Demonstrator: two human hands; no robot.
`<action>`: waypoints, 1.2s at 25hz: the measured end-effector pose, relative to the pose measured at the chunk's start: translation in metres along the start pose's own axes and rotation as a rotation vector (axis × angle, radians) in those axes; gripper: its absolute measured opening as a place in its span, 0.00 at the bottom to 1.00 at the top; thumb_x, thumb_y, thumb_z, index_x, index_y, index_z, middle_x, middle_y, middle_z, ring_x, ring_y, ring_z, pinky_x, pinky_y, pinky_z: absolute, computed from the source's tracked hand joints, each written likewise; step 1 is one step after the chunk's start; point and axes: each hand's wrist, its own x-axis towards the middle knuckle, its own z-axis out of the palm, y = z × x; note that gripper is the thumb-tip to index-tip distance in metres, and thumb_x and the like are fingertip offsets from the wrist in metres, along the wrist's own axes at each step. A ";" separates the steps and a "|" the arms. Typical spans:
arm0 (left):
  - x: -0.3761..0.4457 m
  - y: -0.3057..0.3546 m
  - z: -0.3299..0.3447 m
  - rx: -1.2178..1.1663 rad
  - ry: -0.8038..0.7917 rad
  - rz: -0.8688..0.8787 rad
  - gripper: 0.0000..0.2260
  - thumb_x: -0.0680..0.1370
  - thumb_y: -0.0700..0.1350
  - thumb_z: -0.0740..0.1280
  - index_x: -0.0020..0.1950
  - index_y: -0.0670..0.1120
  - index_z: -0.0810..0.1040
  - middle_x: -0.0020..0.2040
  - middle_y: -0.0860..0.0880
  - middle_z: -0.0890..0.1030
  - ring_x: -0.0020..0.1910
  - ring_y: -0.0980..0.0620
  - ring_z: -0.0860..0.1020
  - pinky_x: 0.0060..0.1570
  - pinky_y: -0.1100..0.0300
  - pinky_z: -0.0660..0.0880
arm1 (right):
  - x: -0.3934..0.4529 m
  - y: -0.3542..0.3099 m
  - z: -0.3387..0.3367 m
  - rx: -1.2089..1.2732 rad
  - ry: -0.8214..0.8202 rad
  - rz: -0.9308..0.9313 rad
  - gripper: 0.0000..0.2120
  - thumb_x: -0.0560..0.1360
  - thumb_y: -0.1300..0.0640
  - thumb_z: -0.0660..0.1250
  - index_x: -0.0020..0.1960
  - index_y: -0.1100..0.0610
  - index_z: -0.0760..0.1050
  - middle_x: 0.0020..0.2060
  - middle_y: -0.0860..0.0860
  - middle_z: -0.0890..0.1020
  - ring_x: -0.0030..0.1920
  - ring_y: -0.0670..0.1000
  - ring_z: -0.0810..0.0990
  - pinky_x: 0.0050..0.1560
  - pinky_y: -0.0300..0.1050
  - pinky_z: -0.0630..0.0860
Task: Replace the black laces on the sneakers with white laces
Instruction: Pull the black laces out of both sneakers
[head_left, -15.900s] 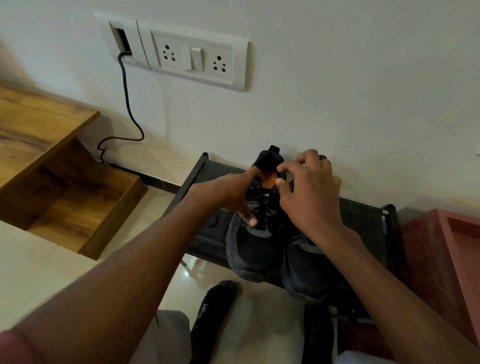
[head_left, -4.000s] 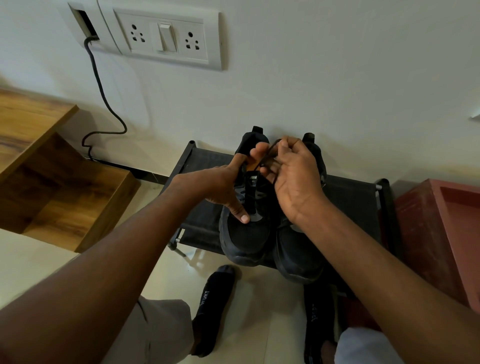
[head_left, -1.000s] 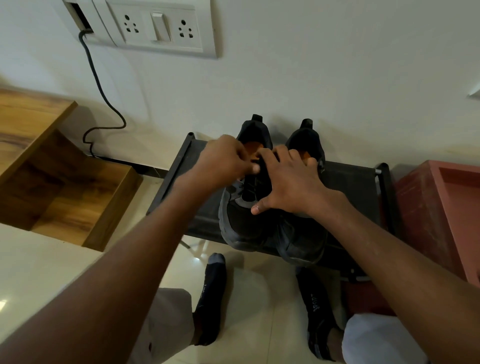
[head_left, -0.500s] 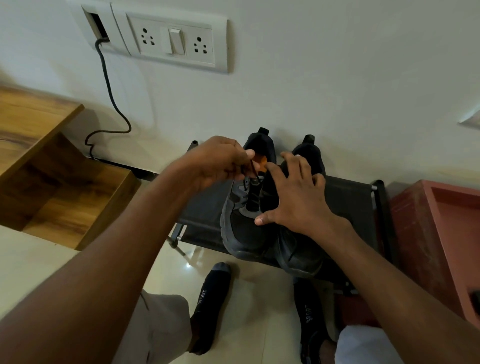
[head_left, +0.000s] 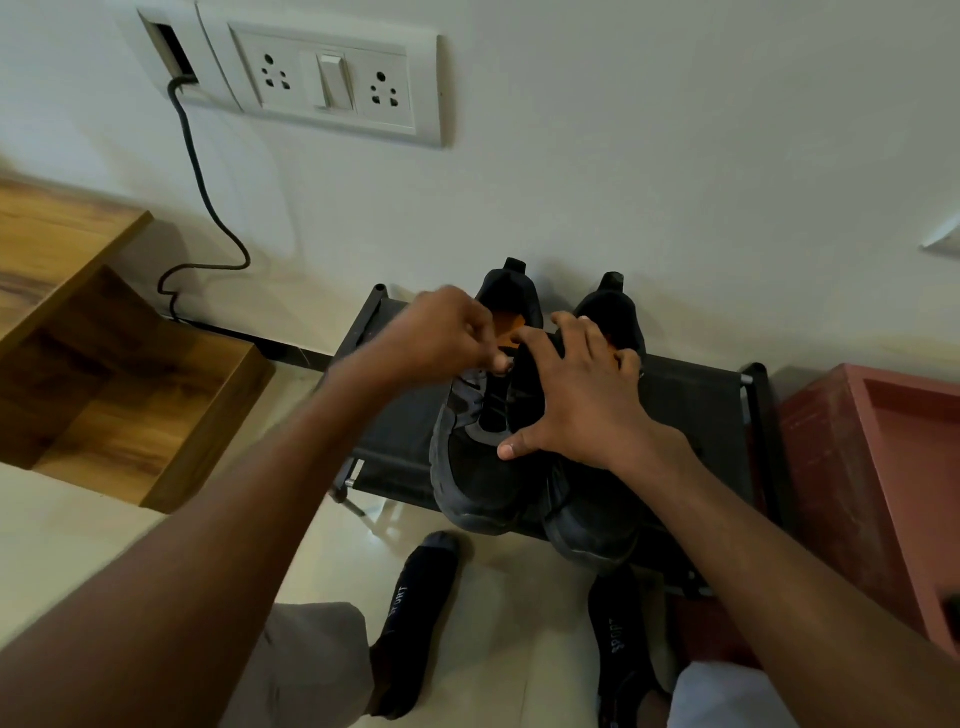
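— Where are the sneakers sitting right now?

— Both are resting side by side on a low black shoe rack (head_left: 696, 415) against the wall, toes hanging over its front edge. The left sneaker (head_left: 475, 467) is showing an orange insole in its opening; the right sneaker (head_left: 597, 514) is lying partly under the right forearm.

— What are the hands doing?

— The left hand (head_left: 441, 332) is hovering over the left sneaker's tongue with its fingers (head_left: 501, 364) curled together in a pinch; it is blurred, so I cannot tell whether a lace is caught in it. The right hand (head_left: 576, 400) is lying spread and relaxed across both sneakers, thumb pressing on the left one.

— Any containers nearby?

— A reddish box (head_left: 857, 467) is standing just right of the rack, and open wooden shelving (head_left: 130, 395) is sitting well to the left; nothing visible is lying in either.
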 end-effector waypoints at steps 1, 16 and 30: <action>-0.002 -0.001 -0.010 -0.182 0.056 -0.005 0.09 0.74 0.48 0.78 0.40 0.44 0.83 0.40 0.47 0.85 0.42 0.56 0.81 0.42 0.63 0.72 | 0.000 0.000 0.000 0.009 -0.003 0.014 0.60 0.60 0.30 0.80 0.82 0.41 0.50 0.83 0.53 0.46 0.84 0.60 0.42 0.78 0.73 0.51; 0.004 -0.002 0.019 0.125 -0.067 0.007 0.09 0.72 0.51 0.80 0.41 0.48 0.84 0.38 0.52 0.82 0.40 0.53 0.80 0.37 0.62 0.71 | 0.003 -0.001 0.000 -0.005 -0.032 0.021 0.61 0.60 0.30 0.80 0.82 0.41 0.49 0.83 0.54 0.49 0.83 0.62 0.45 0.77 0.74 0.52; 0.006 0.003 0.022 0.237 -0.145 0.048 0.10 0.77 0.53 0.74 0.52 0.49 0.81 0.46 0.50 0.82 0.45 0.52 0.81 0.40 0.60 0.75 | 0.004 -0.002 0.000 0.006 -0.044 0.007 0.60 0.61 0.32 0.81 0.82 0.42 0.49 0.82 0.54 0.52 0.83 0.61 0.48 0.77 0.73 0.51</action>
